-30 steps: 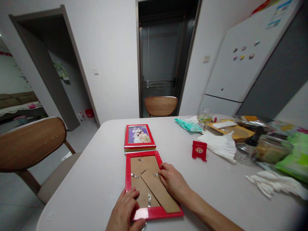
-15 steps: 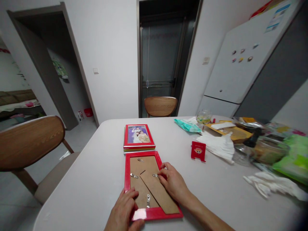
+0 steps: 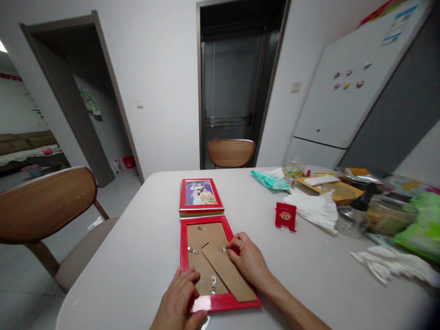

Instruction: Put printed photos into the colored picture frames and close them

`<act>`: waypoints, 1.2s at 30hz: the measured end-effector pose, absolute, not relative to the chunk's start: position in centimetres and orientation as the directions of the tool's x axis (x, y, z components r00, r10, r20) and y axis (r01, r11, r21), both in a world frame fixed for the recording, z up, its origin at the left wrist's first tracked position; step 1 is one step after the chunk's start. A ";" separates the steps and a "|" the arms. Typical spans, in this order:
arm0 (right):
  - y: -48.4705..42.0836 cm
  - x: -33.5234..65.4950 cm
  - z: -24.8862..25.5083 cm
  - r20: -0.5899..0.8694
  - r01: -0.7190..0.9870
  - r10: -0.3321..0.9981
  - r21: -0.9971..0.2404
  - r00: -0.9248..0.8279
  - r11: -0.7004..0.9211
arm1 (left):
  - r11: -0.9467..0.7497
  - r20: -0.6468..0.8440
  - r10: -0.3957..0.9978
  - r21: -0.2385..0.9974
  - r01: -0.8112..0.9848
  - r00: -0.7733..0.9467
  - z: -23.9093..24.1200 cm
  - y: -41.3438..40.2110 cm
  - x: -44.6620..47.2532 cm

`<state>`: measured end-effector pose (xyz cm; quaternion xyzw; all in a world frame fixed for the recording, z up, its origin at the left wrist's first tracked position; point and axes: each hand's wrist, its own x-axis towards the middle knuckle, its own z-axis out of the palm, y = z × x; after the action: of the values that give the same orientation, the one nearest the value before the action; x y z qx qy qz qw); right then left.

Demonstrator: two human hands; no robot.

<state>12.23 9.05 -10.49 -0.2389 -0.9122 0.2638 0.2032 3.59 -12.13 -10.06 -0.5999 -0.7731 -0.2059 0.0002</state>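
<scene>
A red picture frame (image 3: 184,238) lies face down on the white table, its brown backing board (image 3: 202,270) facing up. My left hand (image 3: 178,298) grips the frame's lower left corner, with fingers over the side and thumb at the bottom edge. On the right side, my right hand (image 3: 247,259) has its fingers pinched at a small metal clip (image 3: 223,249), and its fingertips partly hide it. Other metal clips sit at the left (image 3: 193,250), top and bottom of the board. A brown stand leg (image 3: 228,275) slants across the backing, beside the right hand.
Beyond the frame sits a stack of frames, its top one (image 3: 201,211) showing a photo of people. To the right are a red phone stand (image 3: 285,216), white tissues (image 3: 314,206), a teal packet (image 3: 271,180), white gloves (image 3: 392,263) and a glass jar (image 3: 392,215).
The view has shifted slightly. My right fingertips have drawn together at the right clip, while my left hand keeps its hold on the frame corner.
</scene>
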 end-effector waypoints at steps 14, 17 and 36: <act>8.5 13.5 -10.4 0.274 0.238 0.433 -0.535 -0.859 0.811 | 0.219 0.209 0.928 0.366 0.905 -0.309 -10.4 -12.9 3.9; 8.8 13.6 -10.6 0.301 0.231 0.470 -0.581 -0.830 0.780 | 0.217 0.202 0.929 0.380 0.899 -0.310 -10.5 -13.0 3.9; 3.0 6.6 -9.4 0.266 -0.031 0.045 -0.274 -0.963 0.961 | 0.244 0.197 0.913 0.439 0.865 -0.358 -10.1 -12.7 4.4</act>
<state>6.65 3.02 -9.37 -0.0036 -0.9809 0.1393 0.1358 4.38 -12.71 -10.10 -0.5646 -0.7871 -0.2434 -0.0495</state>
